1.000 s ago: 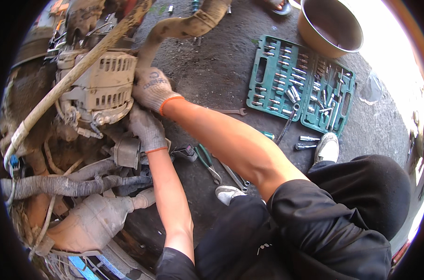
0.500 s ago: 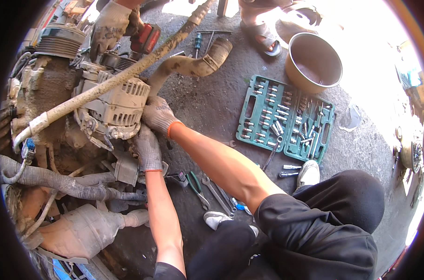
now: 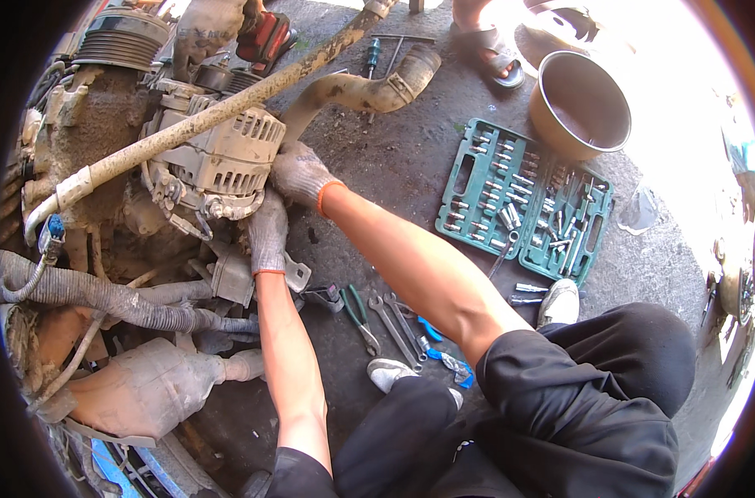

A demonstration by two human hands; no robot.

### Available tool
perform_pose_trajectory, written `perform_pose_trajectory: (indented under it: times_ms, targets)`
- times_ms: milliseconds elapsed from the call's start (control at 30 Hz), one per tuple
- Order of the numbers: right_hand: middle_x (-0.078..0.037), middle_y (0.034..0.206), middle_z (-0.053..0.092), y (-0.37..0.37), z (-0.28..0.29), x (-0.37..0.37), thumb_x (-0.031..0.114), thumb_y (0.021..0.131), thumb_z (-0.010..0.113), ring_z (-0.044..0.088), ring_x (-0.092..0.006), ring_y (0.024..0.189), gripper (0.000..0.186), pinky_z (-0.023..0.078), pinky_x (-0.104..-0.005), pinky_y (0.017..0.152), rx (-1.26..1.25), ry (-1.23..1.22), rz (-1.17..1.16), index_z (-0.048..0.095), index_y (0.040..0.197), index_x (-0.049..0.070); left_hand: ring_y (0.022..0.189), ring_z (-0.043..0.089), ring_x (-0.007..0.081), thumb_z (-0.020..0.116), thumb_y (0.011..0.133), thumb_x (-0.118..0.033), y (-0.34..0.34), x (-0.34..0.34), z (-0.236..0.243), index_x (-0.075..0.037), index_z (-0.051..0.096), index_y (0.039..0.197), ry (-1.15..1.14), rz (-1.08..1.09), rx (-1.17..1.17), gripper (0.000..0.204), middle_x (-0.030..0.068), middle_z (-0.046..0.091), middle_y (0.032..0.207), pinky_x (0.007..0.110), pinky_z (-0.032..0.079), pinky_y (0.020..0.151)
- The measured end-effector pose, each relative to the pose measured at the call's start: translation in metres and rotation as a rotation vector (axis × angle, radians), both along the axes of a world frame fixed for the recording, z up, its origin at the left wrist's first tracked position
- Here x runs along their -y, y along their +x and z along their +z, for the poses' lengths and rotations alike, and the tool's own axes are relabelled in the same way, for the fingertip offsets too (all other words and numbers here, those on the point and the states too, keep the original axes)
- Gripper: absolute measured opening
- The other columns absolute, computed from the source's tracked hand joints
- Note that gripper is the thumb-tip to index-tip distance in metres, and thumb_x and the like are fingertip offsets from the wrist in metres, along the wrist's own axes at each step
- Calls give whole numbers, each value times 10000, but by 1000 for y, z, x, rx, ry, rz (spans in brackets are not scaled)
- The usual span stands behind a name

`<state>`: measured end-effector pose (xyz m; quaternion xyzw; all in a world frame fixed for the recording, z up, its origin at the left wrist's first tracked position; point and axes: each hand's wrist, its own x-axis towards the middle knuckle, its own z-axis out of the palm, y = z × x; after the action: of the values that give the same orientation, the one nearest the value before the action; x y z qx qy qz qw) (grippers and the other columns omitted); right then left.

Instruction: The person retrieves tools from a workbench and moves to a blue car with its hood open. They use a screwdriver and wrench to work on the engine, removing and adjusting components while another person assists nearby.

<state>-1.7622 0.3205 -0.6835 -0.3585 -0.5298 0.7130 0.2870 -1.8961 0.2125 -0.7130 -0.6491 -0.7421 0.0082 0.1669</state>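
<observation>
A dusty alternator (image 3: 219,162) with slotted vents sits on the dirty engine at the left. My right hand (image 3: 301,176), in a grey knit glove with an orange cuff, curls against the alternator's right side. Just below it, my left hand (image 3: 268,232), gloved alike, reaches up under the alternator's lower edge; its fingers are hidden there. A rusty pipe (image 3: 203,120) crosses diagonally over the alternator. Beyond, another person's gloved hand (image 3: 205,37) is by the pulley, next to a red and black power tool (image 3: 265,40).
A green socket set case (image 3: 460,187) lies spread on the floor at the right, beside a round metal pot (image 3: 540,112). Green-handled pliers (image 3: 356,311) and wrenches (image 3: 396,332) lie near my shoe. A bent hose (image 3: 369,91) rises behind my right hand. Another person's sandalled foot (image 3: 502,66) is beyond.
The whole view has shifted, so most things appear a little farther right and higher. Both my hands stay at the alternator, with the left still beneath it.
</observation>
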Motion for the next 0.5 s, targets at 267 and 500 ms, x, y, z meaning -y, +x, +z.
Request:
perform_pose_trajectory:
  times_ms: [267,500]
  targets:
    - [-242,1191,757,-3,-8,-11,320,949,729,750,-312,1067,456,600,-455,891,-64,-77,69,721,1260,-14,1131,663,487,563,957,-74,-7,13,-21,-17,655,1248,-87,64,65,310,286,708,1138,571,524,1000]
    - [-271,1202,736,-2,-5,0,410,956,712,677,-437,1209,469,557,-470,978,66,238,-35,755,1181,0,969,708,426,627,914,-67,-11,17,-23,-10,730,1046,-159,-34,-112,177,248,730,986,525,563,890]
